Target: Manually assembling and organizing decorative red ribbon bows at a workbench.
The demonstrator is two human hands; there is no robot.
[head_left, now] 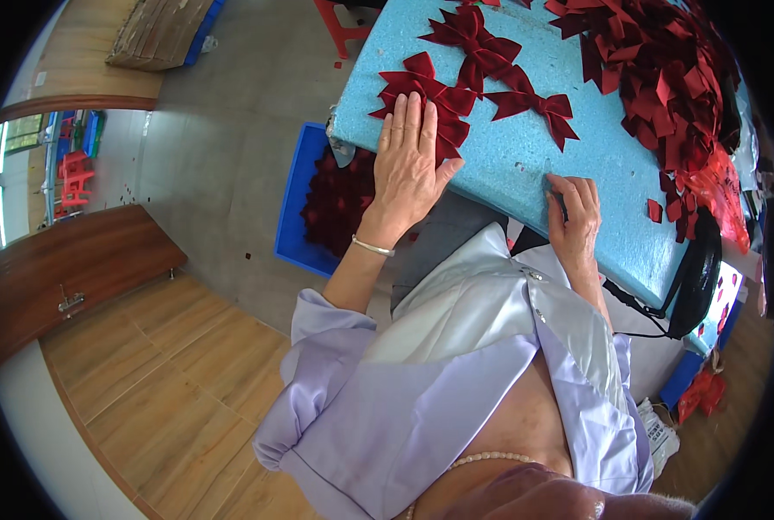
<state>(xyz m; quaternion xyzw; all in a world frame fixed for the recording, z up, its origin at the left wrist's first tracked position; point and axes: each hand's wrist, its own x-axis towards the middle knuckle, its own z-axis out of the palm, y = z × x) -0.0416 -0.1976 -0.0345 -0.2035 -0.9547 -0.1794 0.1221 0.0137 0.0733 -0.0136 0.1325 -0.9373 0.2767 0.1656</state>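
My left hand (408,165) lies flat, fingers stretched, over a dark red velvet bow (404,82) near the left corner of the light blue table (499,163). Part of that bow is hidden beneath the fingers. More red bows lie close by: one farther back (473,39), and another (534,104) to the right. At the table's near edge rests my right hand (575,212), its fingers loosely bent and a gap between thumb and forefinger. Nothing shows in it.
A big heap of red ribbon pieces (673,87) covers the table's far right. Below the left corner stands a blue bin (293,204) holding dark red pieces. A black bag (697,273) hangs at the right edge, near a red plastic bag (720,195).
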